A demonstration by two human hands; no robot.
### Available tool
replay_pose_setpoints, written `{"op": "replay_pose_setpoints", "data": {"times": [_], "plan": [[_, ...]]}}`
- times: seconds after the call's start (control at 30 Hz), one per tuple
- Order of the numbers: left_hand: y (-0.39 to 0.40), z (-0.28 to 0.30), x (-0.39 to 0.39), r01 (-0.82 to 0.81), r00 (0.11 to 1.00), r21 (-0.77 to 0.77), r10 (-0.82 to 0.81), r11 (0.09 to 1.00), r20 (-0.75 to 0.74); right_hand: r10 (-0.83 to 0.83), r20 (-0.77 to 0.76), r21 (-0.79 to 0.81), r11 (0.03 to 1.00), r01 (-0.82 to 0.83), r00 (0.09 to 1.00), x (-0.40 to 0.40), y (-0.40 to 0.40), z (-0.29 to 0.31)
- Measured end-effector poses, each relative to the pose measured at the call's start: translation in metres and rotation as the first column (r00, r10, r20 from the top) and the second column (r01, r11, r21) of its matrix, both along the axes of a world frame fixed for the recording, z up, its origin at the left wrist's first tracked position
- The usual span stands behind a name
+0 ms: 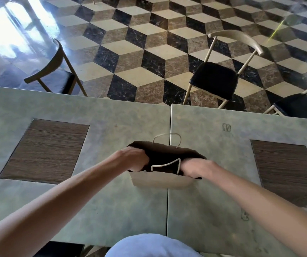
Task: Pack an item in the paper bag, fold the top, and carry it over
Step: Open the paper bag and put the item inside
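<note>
A brown paper bag (160,181) with white cord handles stands upright on the grey table (111,201), right over the seam between two tabletops. Its mouth is open and dark inside. My left hand (134,157) reaches down into the left side of the mouth, fingers hidden inside. On the right side, my right hand (195,168) is also sunk into the bag, its fingers out of sight. What lies inside the bag is too dark to make out.
Two dark wood-grain insets (45,151) (286,173) sit in the tabletops either side. Beyond the far edge stand chairs with black seats (214,80) (56,71) (301,105) on a cube-patterned tile floor. My light-clothed lap (152,245) shows at the near edge.
</note>
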State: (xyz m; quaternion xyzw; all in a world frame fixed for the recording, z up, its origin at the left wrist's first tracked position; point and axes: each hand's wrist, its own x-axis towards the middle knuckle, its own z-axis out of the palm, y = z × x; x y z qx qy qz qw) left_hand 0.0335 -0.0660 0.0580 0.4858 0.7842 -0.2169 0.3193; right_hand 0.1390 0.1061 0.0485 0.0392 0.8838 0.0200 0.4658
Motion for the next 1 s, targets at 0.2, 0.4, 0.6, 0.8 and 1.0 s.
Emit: {"op": "replay_pose_setpoints", "data": {"times": [0.2, 0.4, 0.6, 0.8, 1.0], "plan": [[-0.021, 0.003, 0.007, -0.025, 0.928, 0.712, 0.282, 0.701, -0.245, -0.090, -0.137, -0.196, 0.979, 0.062, 0.986, -0.012, -0.012, 0.007], [-0.047, -0.012, 0.022, -0.556, 0.785, 0.498, 0.617, 0.666, 0.051, -0.124, -0.259, -0.204, 0.976, 0.071, 0.958, -0.006, -0.011, 0.012], [-0.062, -0.020, 0.022, -0.668, 0.731, 0.364, 0.663, 0.649, 0.161, -0.127, -0.445, -0.159, 0.985, 0.062, 0.886, 0.017, 0.005, 0.018], [-0.059, -0.015, 0.018, -0.758, 0.651, 0.278, 0.706, 0.590, 0.277, -0.066, -0.495, -0.234, 0.970, -0.060, 0.866, 0.031, 0.020, 0.019], [-0.049, -0.013, 0.021, -0.821, 0.564, 0.235, 0.676, 0.520, 0.474, -0.107, -0.375, -0.320, 0.947, -0.020, 0.921, 0.026, 0.030, 0.014]]}}
